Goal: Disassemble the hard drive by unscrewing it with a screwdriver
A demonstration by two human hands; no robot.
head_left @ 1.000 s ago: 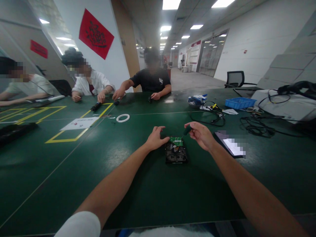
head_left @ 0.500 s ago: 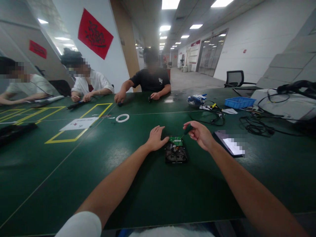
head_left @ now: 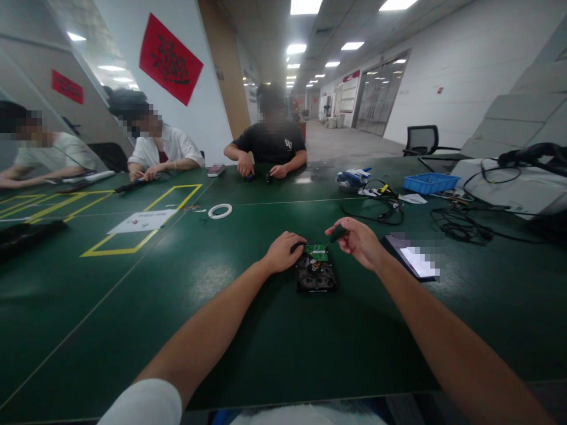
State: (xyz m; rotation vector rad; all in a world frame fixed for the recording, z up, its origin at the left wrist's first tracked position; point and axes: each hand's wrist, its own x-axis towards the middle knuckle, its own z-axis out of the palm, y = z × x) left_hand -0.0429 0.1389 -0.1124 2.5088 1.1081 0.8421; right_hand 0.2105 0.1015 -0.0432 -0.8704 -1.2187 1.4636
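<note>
A black hard disk drive (head_left: pixel 315 277) lies on the green table, its underside with a green circuit board (head_left: pixel 315 252) facing up. My left hand (head_left: pixel 283 252) rests at the drive's far left edge, fingers curled against it and closed together. In my right hand (head_left: pixel 355 239) is a screwdriver with a dark green handle (head_left: pixel 338 232), pinched between thumb and fingers. Its thin shaft slants down to the right side of the circuit board. Whether the tip sits in a screw is too small to tell.
Right of my right hand lies a phone (head_left: pixel 411 258) with a lit screen. Black cables (head_left: pixel 465 225), a blue basket (head_left: pixel 432 183) and a blue-and-white bundle (head_left: pixel 352 178) are farther back. A white ring (head_left: pixel 220 211) lies left. Several people sit across the table.
My left hand's fingers have drawn in from spread to curled at the drive's edge. The screwdriver has barely moved. The person opposite has pulled a hand back toward their body.
</note>
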